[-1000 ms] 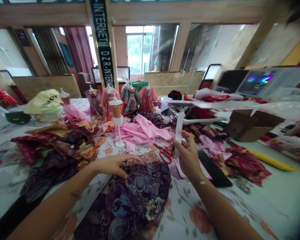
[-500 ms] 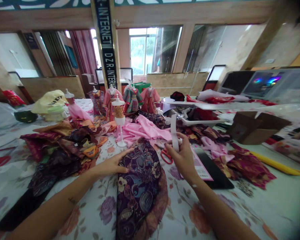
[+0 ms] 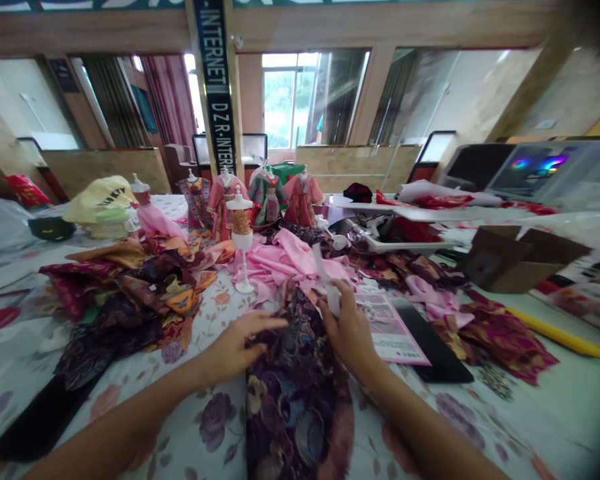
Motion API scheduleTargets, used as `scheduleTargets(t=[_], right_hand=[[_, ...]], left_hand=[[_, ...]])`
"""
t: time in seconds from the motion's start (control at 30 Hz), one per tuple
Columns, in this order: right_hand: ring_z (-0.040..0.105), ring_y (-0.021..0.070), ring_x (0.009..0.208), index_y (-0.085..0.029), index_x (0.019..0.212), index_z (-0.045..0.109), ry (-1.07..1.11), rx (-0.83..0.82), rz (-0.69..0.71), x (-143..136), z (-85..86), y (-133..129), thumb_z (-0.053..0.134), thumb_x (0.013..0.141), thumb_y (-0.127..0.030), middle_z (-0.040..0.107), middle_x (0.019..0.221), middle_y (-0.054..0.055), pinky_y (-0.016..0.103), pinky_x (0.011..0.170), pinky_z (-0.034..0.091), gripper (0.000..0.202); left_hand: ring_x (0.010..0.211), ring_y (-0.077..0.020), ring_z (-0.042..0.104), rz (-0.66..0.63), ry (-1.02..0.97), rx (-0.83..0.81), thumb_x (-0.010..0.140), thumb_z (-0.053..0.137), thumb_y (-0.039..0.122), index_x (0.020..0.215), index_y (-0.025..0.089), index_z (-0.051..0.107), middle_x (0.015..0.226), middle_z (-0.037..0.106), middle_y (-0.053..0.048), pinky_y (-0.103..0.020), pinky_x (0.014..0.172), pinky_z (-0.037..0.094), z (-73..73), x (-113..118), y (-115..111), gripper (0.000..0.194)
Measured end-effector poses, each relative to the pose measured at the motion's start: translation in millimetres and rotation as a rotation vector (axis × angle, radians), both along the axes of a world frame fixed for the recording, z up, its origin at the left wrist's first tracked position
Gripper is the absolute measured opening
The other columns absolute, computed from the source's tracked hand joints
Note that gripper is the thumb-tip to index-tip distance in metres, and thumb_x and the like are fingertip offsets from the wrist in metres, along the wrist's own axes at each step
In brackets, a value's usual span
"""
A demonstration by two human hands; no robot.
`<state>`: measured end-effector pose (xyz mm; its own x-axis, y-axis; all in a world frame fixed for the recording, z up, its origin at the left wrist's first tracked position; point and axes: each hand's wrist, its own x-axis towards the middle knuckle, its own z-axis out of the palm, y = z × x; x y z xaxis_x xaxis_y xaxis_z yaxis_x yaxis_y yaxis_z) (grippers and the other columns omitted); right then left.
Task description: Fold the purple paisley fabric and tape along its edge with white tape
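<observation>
My right hand [image 3: 349,333] pinches the strip [image 3: 324,273]; my left hand [image 3: 234,348], loosely open, overlaps the cloth [image 3: 295,400]. Light pressure should limit creases.

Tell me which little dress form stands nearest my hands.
The dress form with the gold-patterned bodice and bare white stem; the others, like the red-robed form, stand farther back.

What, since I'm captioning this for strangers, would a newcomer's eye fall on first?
Probably the bright pink cloth mid-picture, with a small white dress form standing at its left end. Behind them, small dressed mannequins stand in a row. In the foreground is a dark patterned cloth, the right hand near it holding a white strip.
</observation>
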<state>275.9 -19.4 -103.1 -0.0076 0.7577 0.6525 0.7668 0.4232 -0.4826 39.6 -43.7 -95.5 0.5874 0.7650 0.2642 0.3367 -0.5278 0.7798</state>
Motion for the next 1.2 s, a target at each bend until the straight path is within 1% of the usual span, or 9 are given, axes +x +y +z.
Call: scheduleTargets(t=[0.2,0.37,0.47,0.57,0.67,0.77,0.97,1.07,1.2], right_hand=[[0.06,0.021,0.066,-0.019,0.123,0.037,0.27,-0.079,-0.131,12.7,6.6,10.4,0.05,0.082,-0.03,0.061,0.09,0.007,0.035,0.063,0.047,0.044],[0.06,0.0181,0.063,-0.021,0.126,0.031,0.401,-0.026,-0.067,13.7,6.3,10.1,0.05,0.083,-0.032,0.062,0.094,0.006,0.033,0.059,0.048,0.048],[0.062,0.018,0.064,-0.022,0.128,0.029,0.43,-0.012,-0.016,11.2,7.6,7.1,0.05,0.084,-0.032,0.063,0.097,0.007,0.033,0.059,0.049,0.05],[0.063,0.0194,0.065,-0.022,0.127,0.03,0.394,-0.041,-0.019,6.7,8.4,4.7,0.052,0.083,-0.032,0.065,0.093,0.006,0.033,0.059,0.049,0.05],[0.064,0.0201,0.063,-0.021,0.125,0.034,0.306,-0.071,-0.009,2.4,6.9,3.3,0.051,0.083,-0.032,0.066,0.09,0.005,0.033,0.059,0.049,0.046],[0.065,0.0225,0.069,-0.021,0.123,0.036,0.197,-0.078,-0.019,0.8,3.7,2.6,0.049,0.084,-0.029,0.068,0.089,0.005,0.035,0.064,0.049,0.042],[0.065,0.0246,0.069,-0.018,0.125,0.037,-0.054,0.004,-0.087,1.4,-1.2,0.8,0.046,0.087,-0.031,0.068,0.093,0.009,0.034,0.06,0.047,0.041],[0.065,0.0244,0.066,-0.017,0.125,0.039,-0.146,0.064,-0.094,-1.0,-0.2,-2.4,0.046,0.088,-0.032,0.068,0.091,0.01,0.033,0.056,0.046,0.04],[0.064,0.0235,0.061,-0.016,0.125,0.039,-0.191,0.069,-0.054,-7.0,3.4,-8.2,0.044,0.089,-0.033,0.067,0.086,0.01,0.032,0.052,0.045,0.041]], left_hand=[[0.129,-0.018,0.039,-0.172,0.189,0.227,0.082,0.036,0.004,0.139,0.017,0.035,0.142,0.04,-0.009,-0.032,0.108,0.033,8.2,35.1,-36.0,0.059],[0.136,-0.0231,0.025,0.518,-0.031,0.091,0.089,0.039,0.021,0.135,0.022,0.041,0.145,0.033,-0.007,-0.045,0.113,0.019,-0.7,25.3,-40.6,0.047],[0.139,-0.025,0.016,0.674,-0.251,-0.112,0.086,0.047,0.027,0.141,0.026,0.029,0.151,0.02,-0.005,-0.047,0.113,0.014,-20.2,12.5,-57.1,0.058],[0.136,-0.0274,0.025,0.475,-0.475,-0.469,0.08,0.055,0.03,0.145,0.027,0.014,0.153,0.012,-0.007,-0.045,0.108,0.027,-42.0,10.8,-79.0,0.076],[0.127,-0.0263,0.04,0.313,-0.562,-0.706,0.072,0.064,0.028,0.145,0.024,0.015,0.144,0.033,-0.013,-0.041,0.104,0.034,-48.2,19.7,-88.0,0.087],[0.107,-0.0211,0.056,0.259,-0.588,-0.812,0.07,0.065,0.022,0.144,0.02,0.019,0.112,0.061,-0.012,-0.034,0.092,0.042,-36.8,28.9,-80.0,0.087],[0.056,-0.0152,0.063,0.029,-0.37,-1.145,0.073,0.06,0.024,0.144,0.016,0.014,0.077,0.069,-0.007,-0.025,0.054,0.046,-9.0,18.6,-65.6,0.086],[0.048,-0.0149,0.059,0.02,-0.022,-0.874,0.083,0.05,0.036,0.133,0.016,0.044,0.069,0.069,-0.006,-0.025,0.048,0.045,2.3,1.1,-64.9,0.054],[0.117,-0.0288,0.051,0.072,0.255,0.022,0.082,0.053,0.044,0.126,0.022,0.054,0.122,0.06,-0.012,-0.045,0.1,0.036,11.2,-17.1,-51.9,0.049]])
